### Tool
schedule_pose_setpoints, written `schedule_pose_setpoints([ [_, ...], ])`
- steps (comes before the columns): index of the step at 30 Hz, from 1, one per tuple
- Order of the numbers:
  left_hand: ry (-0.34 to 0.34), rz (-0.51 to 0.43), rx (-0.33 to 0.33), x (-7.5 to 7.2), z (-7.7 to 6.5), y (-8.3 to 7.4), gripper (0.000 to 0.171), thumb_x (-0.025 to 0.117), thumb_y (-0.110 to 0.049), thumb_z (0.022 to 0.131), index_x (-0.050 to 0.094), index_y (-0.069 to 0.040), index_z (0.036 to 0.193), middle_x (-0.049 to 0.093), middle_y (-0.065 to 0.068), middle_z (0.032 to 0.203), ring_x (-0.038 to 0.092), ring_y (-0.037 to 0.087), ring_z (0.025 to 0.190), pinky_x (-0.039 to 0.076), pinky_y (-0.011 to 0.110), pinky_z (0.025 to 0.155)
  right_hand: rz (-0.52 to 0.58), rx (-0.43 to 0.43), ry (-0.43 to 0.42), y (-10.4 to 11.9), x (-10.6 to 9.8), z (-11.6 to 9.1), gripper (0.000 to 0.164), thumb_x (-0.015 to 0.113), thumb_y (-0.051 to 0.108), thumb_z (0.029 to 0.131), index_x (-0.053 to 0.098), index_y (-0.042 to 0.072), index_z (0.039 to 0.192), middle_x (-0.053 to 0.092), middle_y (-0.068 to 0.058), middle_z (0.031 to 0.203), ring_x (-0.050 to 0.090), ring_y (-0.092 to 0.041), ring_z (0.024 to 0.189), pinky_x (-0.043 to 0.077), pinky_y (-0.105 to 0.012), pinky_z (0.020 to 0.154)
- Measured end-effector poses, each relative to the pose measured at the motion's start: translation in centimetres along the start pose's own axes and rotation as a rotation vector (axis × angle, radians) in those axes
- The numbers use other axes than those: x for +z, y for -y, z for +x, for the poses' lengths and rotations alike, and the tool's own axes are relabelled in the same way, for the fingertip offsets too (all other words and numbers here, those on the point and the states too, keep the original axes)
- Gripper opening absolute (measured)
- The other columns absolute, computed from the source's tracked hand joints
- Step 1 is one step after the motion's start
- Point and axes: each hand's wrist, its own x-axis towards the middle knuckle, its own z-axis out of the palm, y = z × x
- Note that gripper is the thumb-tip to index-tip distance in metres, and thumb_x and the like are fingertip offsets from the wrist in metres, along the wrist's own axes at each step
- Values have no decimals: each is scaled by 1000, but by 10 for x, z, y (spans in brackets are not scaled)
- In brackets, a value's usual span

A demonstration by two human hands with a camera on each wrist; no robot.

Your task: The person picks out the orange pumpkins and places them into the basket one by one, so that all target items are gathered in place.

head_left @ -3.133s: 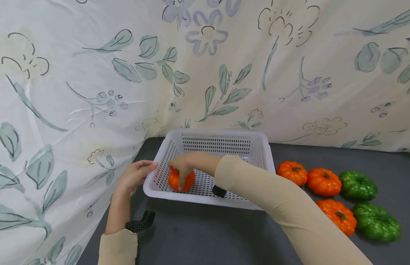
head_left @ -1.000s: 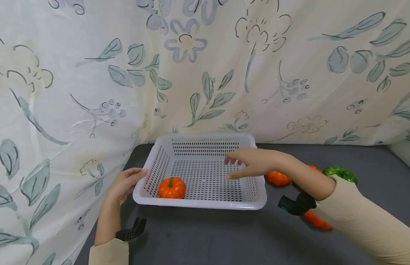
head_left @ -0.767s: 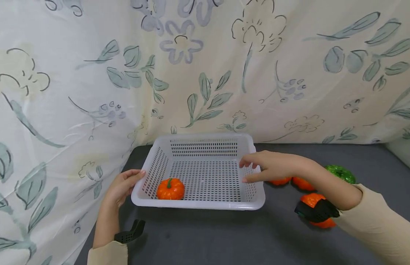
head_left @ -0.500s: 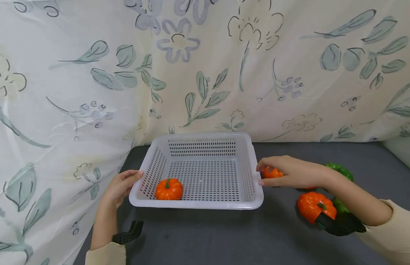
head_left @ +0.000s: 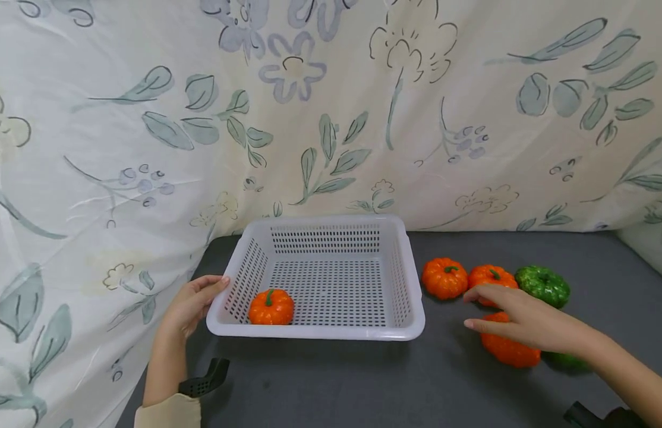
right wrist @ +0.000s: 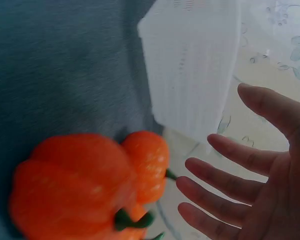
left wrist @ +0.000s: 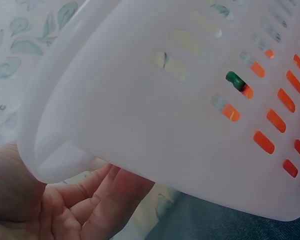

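My left hand [head_left: 194, 303] grips the left rim of a white plastic basket [head_left: 315, 331], thumb on top; in the left wrist view its fingers [left wrist: 125, 192] lie under the rim. One small orange pumpkin [head_left: 271, 308] with a green stem sits in the basket's near left corner. My right hand [head_left: 523, 318] hovers over the pumpkins to the right, fingers spread and holding nothing. Partly hidden below it is a near orange pumpkin [head_left: 510, 352]; two more, a left orange pumpkin [head_left: 444, 278] and a middle orange pumpkin [head_left: 491, 275], lie beyond.
A green pumpkin [head_left: 542, 285] stands at the back right, and a second green pumpkin [head_left: 567, 363] shows partly beneath my right wrist. Everything rests on a dark grey tabletop [head_left: 331, 386]. Behind it hangs a flower-patterned cloth [head_left: 331, 119].
My right hand has let go of the orange pumpkin in the basket and moved right, out over the other pumpkins. The left hand has kept hold of the rim.
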Motion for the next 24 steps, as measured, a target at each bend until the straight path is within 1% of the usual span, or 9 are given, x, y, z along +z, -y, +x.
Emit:
schedule_pose_setpoints([
  [4,-13,-7,5,0,0,1,50,58,-34,91,46,4,121,63,-2,90,64,12,76,56,34,69,-28,35,-61,-10,4,-13,37,60,47,85,56,22,112,59,7,112,57,-21,103,49,-37,79],
  [8,-18,-13,-4,1,0,1,48,59,-34,90,47,2,120,63,-3,90,64,13,76,56,34,69,-22,58,-84,-19,5,-23,35,62,41,86,56,21,114,59,3,115,56,-25,104,49,-37,76],
  [10,-15,-14,-6,1,0,1,48,59,-34,90,47,2,120,63,-2,91,65,13,76,56,35,69,-13,73,-82,-24,6,-28,37,63,39,86,56,19,116,58,0,116,55,-28,104,49,-39,75],
  [14,-8,-15,-3,1,-1,1,48,58,-34,90,46,2,120,63,-2,91,65,13,76,56,35,69,-8,109,-90,-31,9,-33,48,66,39,83,53,11,121,55,-11,120,53,-34,104,47,-46,72],
  [18,-6,-22,3,1,-1,1,45,58,-33,91,47,1,118,63,-3,89,65,13,75,56,34,68,-25,152,-101,-37,13,-36,65,68,42,80,46,3,127,47,-24,125,48,-40,106,45,-51,71],
  [20,-6,-24,3,1,-1,1,45,58,-33,90,48,1,118,63,-3,88,65,13,75,56,33,68,-33,162,-108,-40,15,-36,69,69,43,79,43,2,128,43,-27,127,45,-42,107,43,-54,72],
  [24,-4,-24,0,1,1,1,46,58,-33,90,47,2,118,63,-3,89,65,13,75,56,33,69,-30,168,-117,-45,19,-38,71,69,43,79,42,2,130,40,-28,128,39,-46,110,39,-62,75],
])
